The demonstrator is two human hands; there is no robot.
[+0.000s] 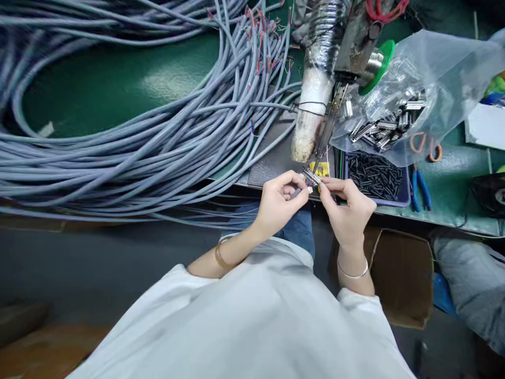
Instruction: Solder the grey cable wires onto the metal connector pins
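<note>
My left hand (278, 202) is closed on the stripped end of a grey cable (296, 193), whose coloured wires meet a small metal connector (311, 176). My right hand (347, 210) pinches that connector from the right. Both hands sit at the front edge of the green bench (118, 84), just under the tip of a soldering iron (329, 123) fixed in a taped holder (315, 100).
A big bundle of grey cables (138, 137) covers the left of the bench. A clear bag of metal connectors (394, 123), a tray of black parts (374, 176), blue-handled pliers (420, 187) and a solder spool (376, 63) lie right. Another person's leg (469, 284) is at right.
</note>
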